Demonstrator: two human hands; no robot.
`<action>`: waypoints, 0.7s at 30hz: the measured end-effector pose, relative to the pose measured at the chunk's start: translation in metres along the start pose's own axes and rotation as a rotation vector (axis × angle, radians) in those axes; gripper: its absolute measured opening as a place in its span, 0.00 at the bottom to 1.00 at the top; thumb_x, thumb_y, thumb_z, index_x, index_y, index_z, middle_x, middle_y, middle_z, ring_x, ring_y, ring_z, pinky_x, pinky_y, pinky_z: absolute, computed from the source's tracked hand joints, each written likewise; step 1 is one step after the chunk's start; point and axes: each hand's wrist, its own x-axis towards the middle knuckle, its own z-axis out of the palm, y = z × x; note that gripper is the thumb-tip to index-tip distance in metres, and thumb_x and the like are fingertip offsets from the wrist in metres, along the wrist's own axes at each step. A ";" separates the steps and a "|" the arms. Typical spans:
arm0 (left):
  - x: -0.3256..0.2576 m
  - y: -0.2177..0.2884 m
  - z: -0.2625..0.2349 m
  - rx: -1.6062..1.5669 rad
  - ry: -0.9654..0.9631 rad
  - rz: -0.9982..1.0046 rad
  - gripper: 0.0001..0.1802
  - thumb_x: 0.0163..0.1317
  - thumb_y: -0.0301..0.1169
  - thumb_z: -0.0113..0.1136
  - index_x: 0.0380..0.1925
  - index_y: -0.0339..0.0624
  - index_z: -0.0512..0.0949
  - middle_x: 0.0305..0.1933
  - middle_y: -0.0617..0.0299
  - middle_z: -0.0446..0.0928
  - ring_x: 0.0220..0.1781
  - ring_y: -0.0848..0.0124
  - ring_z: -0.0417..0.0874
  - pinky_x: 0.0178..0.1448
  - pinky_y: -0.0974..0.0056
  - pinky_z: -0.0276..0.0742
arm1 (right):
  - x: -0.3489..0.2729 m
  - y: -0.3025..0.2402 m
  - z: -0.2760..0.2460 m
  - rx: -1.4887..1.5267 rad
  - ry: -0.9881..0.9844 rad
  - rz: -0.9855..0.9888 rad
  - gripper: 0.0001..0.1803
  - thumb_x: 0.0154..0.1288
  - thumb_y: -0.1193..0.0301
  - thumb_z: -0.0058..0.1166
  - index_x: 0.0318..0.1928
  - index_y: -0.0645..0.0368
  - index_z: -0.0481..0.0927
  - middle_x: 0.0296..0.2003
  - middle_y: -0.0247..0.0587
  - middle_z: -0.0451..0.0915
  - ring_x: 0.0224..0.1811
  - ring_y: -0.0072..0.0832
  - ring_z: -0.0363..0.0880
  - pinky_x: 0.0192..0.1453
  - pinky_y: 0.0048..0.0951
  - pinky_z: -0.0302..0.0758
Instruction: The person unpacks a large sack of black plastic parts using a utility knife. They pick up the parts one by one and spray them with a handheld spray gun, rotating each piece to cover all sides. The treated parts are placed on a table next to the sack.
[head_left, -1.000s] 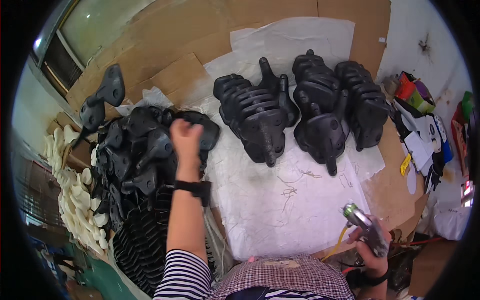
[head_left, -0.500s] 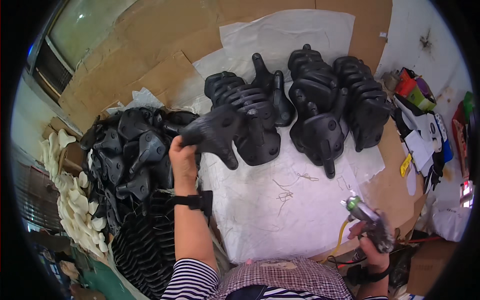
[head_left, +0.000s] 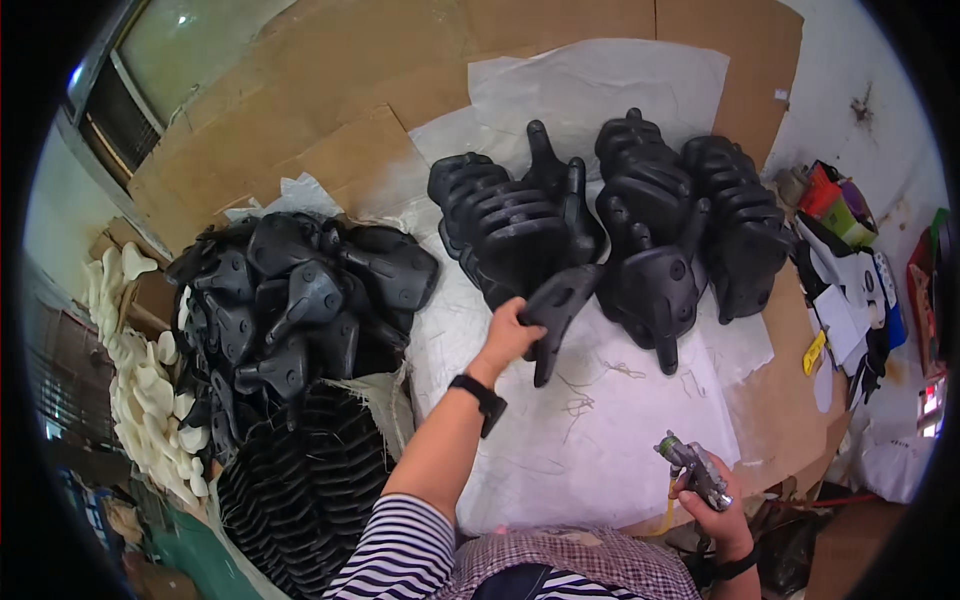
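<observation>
My left hand (head_left: 508, 338) grips a black moulded piece (head_left: 560, 303) with a narrow prong, tilted over the front of the left stacked row (head_left: 505, 225). The fingers wrap its near edge. In my right hand (head_left: 718, 512), at the lower right, is a silver spray gun (head_left: 697, 472) with a green ring near its front end, pointing up and left. A yellow hose (head_left: 668, 508) hangs beside it. Further black pieces lie in overlapping rows beyond, with a prong-bearing one (head_left: 655, 290) in the middle row and another row (head_left: 738, 225) at the right.
A heap of loose black pieces (head_left: 290, 275) lies at the left, above a sack of nested black ones (head_left: 305, 490). Cream-coloured pieces (head_left: 150, 400) pile along the far left. White sheeting (head_left: 600, 450) covers the cardboard-backed surface. Papers (head_left: 840, 320) and clutter line the right side.
My left hand has carried the black piece rightward and turned it toward the left row's front. My right hand has moved a little left with the spray gun. The view has shifted slightly.
</observation>
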 end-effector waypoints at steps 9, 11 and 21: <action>-0.016 0.123 -0.142 -1.012 0.495 0.511 0.16 0.66 0.32 0.52 0.52 0.42 0.69 0.45 0.63 0.74 0.47 0.70 0.75 0.51 0.62 0.72 | 0.008 -0.037 0.016 -0.076 0.060 -0.091 0.31 0.54 0.76 0.61 0.59 0.66 0.66 0.32 0.41 0.80 0.35 0.24 0.79 0.42 0.27 0.75; 0.012 0.083 -0.141 -0.864 0.497 0.334 0.18 0.62 0.30 0.56 0.52 0.40 0.69 0.46 0.62 0.74 0.48 0.69 0.74 0.54 0.60 0.70 | 0.001 -0.059 0.020 -0.031 0.095 -0.203 0.32 0.53 0.77 0.60 0.60 0.66 0.65 0.32 0.42 0.80 0.35 0.26 0.79 0.42 0.28 0.76; 0.058 0.025 -0.057 -0.457 0.250 0.152 0.12 0.50 0.18 0.61 0.37 0.38 0.76 0.36 0.64 0.78 0.38 0.73 0.76 0.47 0.67 0.71 | 0.022 -0.025 0.020 -0.177 -0.052 -0.039 0.29 0.53 0.78 0.60 0.58 0.67 0.68 0.32 0.37 0.80 0.35 0.22 0.78 0.42 0.25 0.75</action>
